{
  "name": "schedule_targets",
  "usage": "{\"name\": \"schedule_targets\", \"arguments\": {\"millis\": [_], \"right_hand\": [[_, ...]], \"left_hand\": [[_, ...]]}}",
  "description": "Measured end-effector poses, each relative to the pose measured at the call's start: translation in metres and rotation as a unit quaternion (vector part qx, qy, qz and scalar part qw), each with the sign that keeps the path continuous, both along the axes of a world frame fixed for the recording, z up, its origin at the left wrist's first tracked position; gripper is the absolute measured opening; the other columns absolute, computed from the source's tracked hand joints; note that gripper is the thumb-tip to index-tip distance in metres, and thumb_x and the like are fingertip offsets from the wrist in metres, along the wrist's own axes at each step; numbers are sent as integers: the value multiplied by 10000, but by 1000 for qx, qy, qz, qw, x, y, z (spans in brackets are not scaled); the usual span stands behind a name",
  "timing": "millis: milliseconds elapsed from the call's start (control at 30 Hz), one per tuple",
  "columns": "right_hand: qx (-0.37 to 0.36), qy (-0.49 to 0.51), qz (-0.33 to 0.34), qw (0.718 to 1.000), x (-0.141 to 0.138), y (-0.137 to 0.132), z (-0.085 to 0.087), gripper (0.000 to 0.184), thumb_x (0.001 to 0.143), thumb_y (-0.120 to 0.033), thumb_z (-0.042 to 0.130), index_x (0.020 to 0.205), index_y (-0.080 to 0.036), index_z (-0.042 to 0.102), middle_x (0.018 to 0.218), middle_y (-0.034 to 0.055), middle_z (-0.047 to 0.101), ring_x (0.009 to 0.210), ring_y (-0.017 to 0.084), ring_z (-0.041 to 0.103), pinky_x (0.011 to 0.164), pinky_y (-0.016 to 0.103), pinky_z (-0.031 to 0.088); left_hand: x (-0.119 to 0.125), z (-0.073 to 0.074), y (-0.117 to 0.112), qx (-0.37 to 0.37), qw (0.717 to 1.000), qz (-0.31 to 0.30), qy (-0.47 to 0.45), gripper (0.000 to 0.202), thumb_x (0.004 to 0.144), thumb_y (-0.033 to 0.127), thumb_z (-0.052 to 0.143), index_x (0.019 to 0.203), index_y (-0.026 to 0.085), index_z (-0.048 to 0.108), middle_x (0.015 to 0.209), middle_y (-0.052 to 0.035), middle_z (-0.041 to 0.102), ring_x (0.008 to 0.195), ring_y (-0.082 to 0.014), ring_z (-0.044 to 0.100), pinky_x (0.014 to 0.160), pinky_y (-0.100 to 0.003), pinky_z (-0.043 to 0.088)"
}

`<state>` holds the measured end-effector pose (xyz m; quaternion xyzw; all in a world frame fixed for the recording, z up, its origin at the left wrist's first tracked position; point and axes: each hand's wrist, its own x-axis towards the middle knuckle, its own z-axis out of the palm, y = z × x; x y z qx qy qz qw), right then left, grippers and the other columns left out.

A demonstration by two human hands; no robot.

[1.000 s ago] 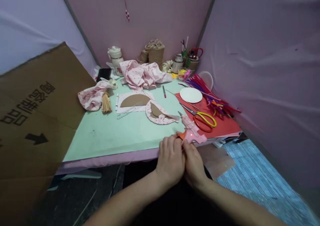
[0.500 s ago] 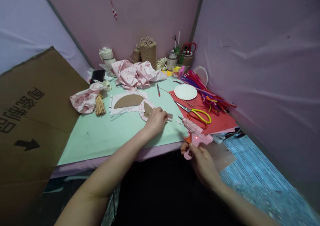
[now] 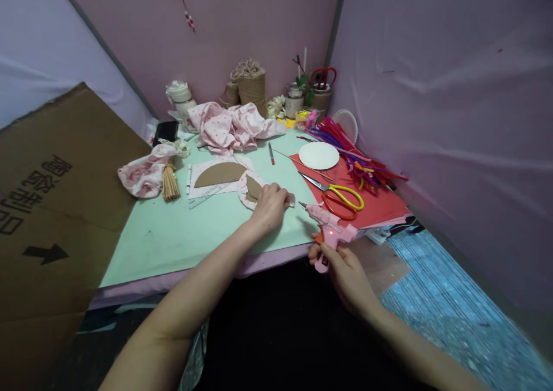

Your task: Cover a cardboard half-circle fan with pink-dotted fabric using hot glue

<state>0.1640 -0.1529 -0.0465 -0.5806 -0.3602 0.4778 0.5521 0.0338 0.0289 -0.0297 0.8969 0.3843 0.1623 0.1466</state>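
My left hand (image 3: pixel 270 207) rests at the table's front, fingers closed on the edge of a cardboard piece wrapped in pink-dotted white fabric (image 3: pixel 242 190). Part of that piece lies hidden beneath the hand, and a flap of fabric (image 3: pixel 291 200) sticks out past the fingertips. In my right hand (image 3: pixel 341 270) is a pink hot glue gun (image 3: pixel 332 224), gripped by its handle, with its red light on. Its nozzle points left, just short of the fabric flap. Beyond my left hand, a brown cardboard half-disc (image 3: pixel 218 175) lies on fabric beside a clear ruler (image 3: pixel 206 197).
Scissors (image 3: pixel 339 195) with yellow and red handles and a white oval disc (image 3: pixel 318 155) lie on red sheets (image 3: pixel 382 207) at right, near pipe cleaners (image 3: pixel 345 143). Crumpled dotted fabric (image 3: pixel 233 127) and twine (image 3: pixel 253 88) stand behind. A large cardboard box (image 3: pixel 82 166) blocks the left.
My right hand has brought the glue gun left and slightly up, so its nozzle is closer to the fabric flap. The left hand keeps its hold; the view has shifted slightly.
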Motion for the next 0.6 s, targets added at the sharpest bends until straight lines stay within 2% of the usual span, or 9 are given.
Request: {"name": "schedule_targets", "arguments": {"millis": [233,333,400,533,600], "right_hand": [[-14,-19,7,1000,1,7,3,470,869,-630,560,774,-185,678,737,34,673,747,180,594,767,290,448],[-23,-29,2,999,1,15,8,515,830,-684,576,819,-179,676,715,31,670,707,177,593,721,290,456],[-34,-37,-1,999,1,20,14,572,782,-736,588,841,-174,671,696,30,671,640,168,580,658,287,452],[-62,-111,29,992,5,29,23,602,799,-758,527,646,-183,619,552,13,597,504,136,513,538,271,394],[-78,-137,36,987,7,33,24,585,821,-732,512,625,-188,603,507,2,565,459,130,495,496,265,370]], "left_hand": [[-6,-5,-4,72,997,-9,14,193,989,199,474,942,168,658,969,-77,575,947,-224,478,869,-346,429],[-12,-8,-9,98,995,-21,5,231,1003,223,459,934,160,671,959,-82,590,949,-217,503,869,-347,444],[-15,-9,-11,98,995,-23,-12,229,999,224,473,922,156,677,949,-83,604,942,-211,527,869,-345,455],[-17,-12,-11,80,996,-13,-48,166,960,179,531,898,156,683,916,-71,632,915,-202,568,854,-332,472],[-17,-13,-10,68,996,-5,-61,144,942,164,554,883,163,686,904,-63,644,911,-200,582,854,-332,476]]}}
